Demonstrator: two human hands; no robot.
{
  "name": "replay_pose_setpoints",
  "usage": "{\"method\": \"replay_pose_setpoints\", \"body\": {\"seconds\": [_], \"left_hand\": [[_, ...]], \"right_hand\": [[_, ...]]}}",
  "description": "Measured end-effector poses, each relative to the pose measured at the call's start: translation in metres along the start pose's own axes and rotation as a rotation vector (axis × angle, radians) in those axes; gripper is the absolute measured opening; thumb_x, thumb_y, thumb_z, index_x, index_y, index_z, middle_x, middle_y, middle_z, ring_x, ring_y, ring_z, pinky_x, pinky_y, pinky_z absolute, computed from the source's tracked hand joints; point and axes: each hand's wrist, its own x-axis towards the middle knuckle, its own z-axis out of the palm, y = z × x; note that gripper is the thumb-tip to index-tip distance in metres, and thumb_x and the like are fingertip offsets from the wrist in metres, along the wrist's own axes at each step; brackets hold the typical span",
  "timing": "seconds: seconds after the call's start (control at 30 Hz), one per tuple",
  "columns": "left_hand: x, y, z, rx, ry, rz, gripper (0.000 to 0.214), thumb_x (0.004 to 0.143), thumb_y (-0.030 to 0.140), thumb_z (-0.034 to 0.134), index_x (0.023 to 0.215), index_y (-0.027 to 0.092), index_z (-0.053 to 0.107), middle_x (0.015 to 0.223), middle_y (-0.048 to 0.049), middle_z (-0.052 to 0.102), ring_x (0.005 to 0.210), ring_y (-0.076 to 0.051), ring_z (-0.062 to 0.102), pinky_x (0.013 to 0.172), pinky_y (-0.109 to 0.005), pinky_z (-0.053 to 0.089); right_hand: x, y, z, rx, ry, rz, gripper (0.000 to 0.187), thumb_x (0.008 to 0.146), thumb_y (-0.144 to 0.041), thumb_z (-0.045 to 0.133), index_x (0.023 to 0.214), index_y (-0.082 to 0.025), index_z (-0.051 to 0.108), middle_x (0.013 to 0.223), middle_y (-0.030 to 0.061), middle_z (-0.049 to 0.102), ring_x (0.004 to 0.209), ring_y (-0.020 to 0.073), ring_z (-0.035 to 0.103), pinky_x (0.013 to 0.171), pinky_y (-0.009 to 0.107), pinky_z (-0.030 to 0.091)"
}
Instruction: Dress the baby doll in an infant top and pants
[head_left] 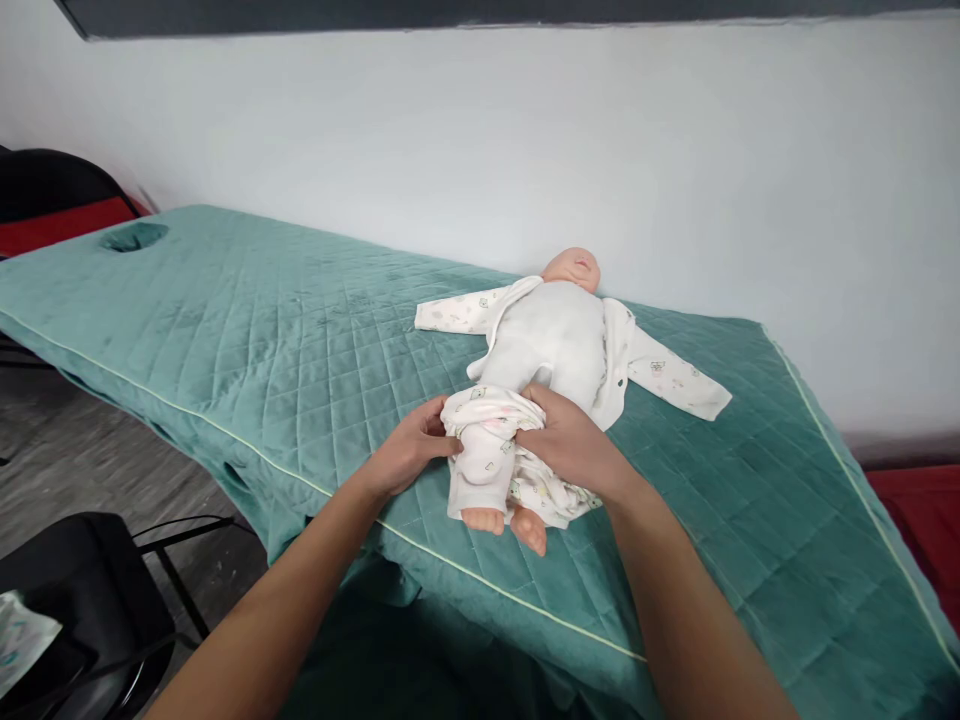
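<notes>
A baby doll lies on its back on a green quilted table, head toward the wall. Its white printed jacket is spread open, sleeves out to both sides. White printed trousers are bunched around the doll's legs, with bare feet sticking out below. My left hand pinches the trousers' waistband at the doll's left-side hip in view. My right hand grips the waistband on the other side, fingers curled into the cloth.
A face hole is at the table's far left end. A black chair stands at the lower left with a printed cloth on it. A pale wall runs behind the table. Red surface at right.
</notes>
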Motion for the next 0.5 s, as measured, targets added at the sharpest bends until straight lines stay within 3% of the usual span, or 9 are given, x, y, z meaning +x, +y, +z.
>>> {"method": "replay_pose_setpoints", "body": {"seconds": [0.2, 0.37, 0.5], "left_hand": [[0.027, 0.001, -0.004, 0.146, 0.185, 0.149, 0.026, 0.054, 0.009, 0.074, 0.078, 0.017, 0.066, 0.068, 0.0027, 0.063, 0.068, -0.015, 0.057, 0.066, -0.026, 0.045], [0.039, 0.006, 0.000, 0.170, 0.224, 0.204, 0.023, 0.054, 0.009, 0.070, 0.074, 0.016, 0.064, 0.070, 0.0030, 0.064, 0.067, -0.013, 0.056, 0.066, -0.025, 0.043], [0.037, 0.005, 0.001, 0.117, 0.147, 0.159, 0.022, 0.055, 0.007, 0.065, 0.075, 0.017, 0.064, 0.068, 0.0036, 0.061, 0.065, -0.013, 0.054, 0.064, -0.025, 0.041]], "right_hand": [[0.000, 0.001, -0.001, -0.013, -0.021, -0.060, 0.013, 0.084, -0.024, 0.056, 0.096, -0.021, 0.058, 0.096, -0.0002, 0.065, 0.089, 0.0202, 0.061, 0.075, 0.031, 0.044], [0.002, 0.004, 0.002, -0.063, 0.031, -0.038, 0.009, 0.081, -0.023, 0.056, 0.090, -0.022, 0.056, 0.089, -0.0009, 0.064, 0.085, 0.0201, 0.061, 0.069, 0.030, 0.041], [0.001, 0.002, 0.005, -0.095, 0.119, 0.007, 0.007, 0.079, -0.021, 0.055, 0.086, -0.023, 0.055, 0.082, -0.0022, 0.064, 0.075, 0.0182, 0.058, 0.063, 0.029, 0.038]]}}
